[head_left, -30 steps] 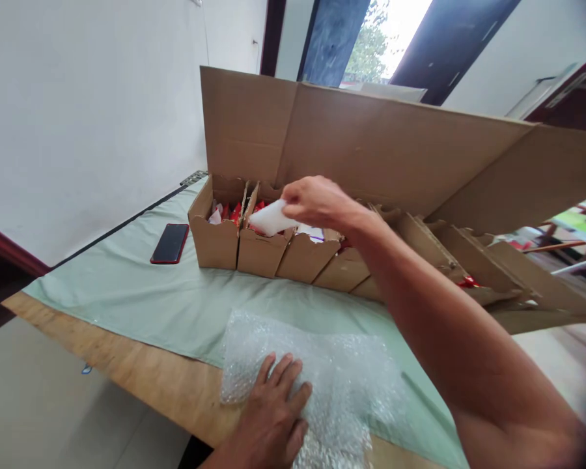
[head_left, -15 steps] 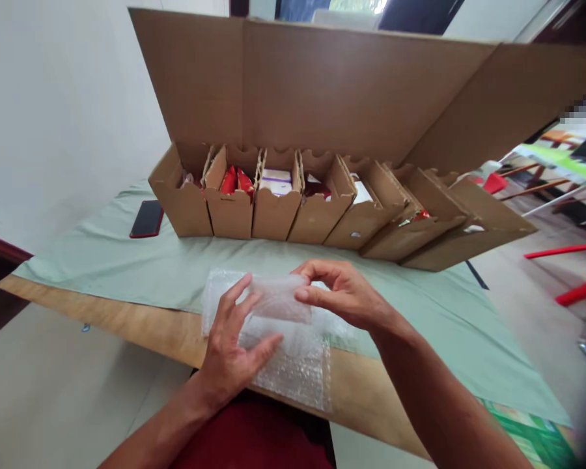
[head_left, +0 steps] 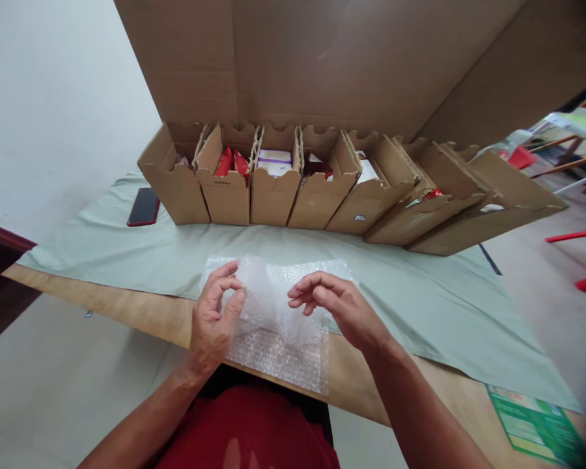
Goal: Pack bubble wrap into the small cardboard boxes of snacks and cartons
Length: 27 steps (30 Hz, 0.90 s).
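Observation:
A sheet of clear bubble wrap (head_left: 278, 339) lies at the table's near edge, on the pale green cloth (head_left: 127, 254). Its middle is raised and folded between my hands. My left hand (head_left: 215, 319) curls its fingers round the left side of the fold. On the right side, my right hand (head_left: 332, 306) pinches the fold with bent fingers. I cannot make out whether anything is inside the fold. Behind stands a long cardboard box (head_left: 273, 195) split into several compartments. They hold red packets (head_left: 232, 163) and a white pack (head_left: 275, 159).
The box's big lid (head_left: 322, 58) stands open at the back. A dark phone with a red rim (head_left: 144, 206) lies left of the box. A green leaflet (head_left: 537, 426) sits at the table's right corner. Red furniture parts (head_left: 573, 234) lie on the floor at right.
My right hand took a white item from the box and came back to the near edge. Both hands then closed on the bubble wrap and lifted its middle. The view has tilted down.

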Available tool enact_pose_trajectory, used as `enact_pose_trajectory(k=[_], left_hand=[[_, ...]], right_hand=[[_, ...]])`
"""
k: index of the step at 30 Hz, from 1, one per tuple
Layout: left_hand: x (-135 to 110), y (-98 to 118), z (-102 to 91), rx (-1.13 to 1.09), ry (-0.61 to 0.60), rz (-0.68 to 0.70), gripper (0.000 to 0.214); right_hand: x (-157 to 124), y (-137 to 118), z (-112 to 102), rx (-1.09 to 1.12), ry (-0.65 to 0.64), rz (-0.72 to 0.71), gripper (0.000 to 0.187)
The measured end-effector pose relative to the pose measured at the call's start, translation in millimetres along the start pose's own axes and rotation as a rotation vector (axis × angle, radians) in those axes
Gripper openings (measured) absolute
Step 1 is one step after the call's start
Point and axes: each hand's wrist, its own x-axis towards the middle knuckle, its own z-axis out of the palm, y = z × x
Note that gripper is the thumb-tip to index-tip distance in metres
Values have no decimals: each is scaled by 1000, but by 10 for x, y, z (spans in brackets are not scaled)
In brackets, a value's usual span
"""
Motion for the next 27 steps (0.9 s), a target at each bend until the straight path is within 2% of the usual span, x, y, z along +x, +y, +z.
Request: enact_pose_trajectory(k=[2,4,5,6,7,9,12,14,16,19,22,24,25,27], left_hand=[[-88,44,67,17,-149,17,16],[-180,102,119,-12,-371,1,23],[-216,130,133,-28,-465,-2,27],[-240,153,138,-32,-526,5,30],[-251,167,135,-19,-541,28,32],[-235,158,111,81,-449,132,33],[-131,68,34,354,-194,299,46],[-26,23,-48,483,-124,341,59],[99,55,-147,532,-167,372,73],[326,272,-270,526,-317,479,94],[605,525,-299,495,-517,586,103],[797,592,-290,459,-682,579,99],[883,585,-293,446,-769,532,91],[1022,506,-334,442,-911,378,62]], right_hand=[[-105,58,107,-103,-65,-49,62],[-185,169,213,-248,-31,-101,87],[-213,231,254,-305,33,-115,85],[-235,287,282,-334,114,-121,73],[-251,330,298,-334,198,-117,55],[-272,355,292,-280,330,-117,24],[-294,237,236,-230,389,-179,14],[-298,101,195,-252,361,-245,14],[-278,-44,162,-292,280,-304,15],[-198,-266,141,-369,130,-369,18],[-114,-490,156,-376,-9,-410,20],[-93,-611,164,-324,-78,-434,19],[-97,-649,159,-291,-92,-445,19],[-130,-660,118,-226,-67,-445,19]])
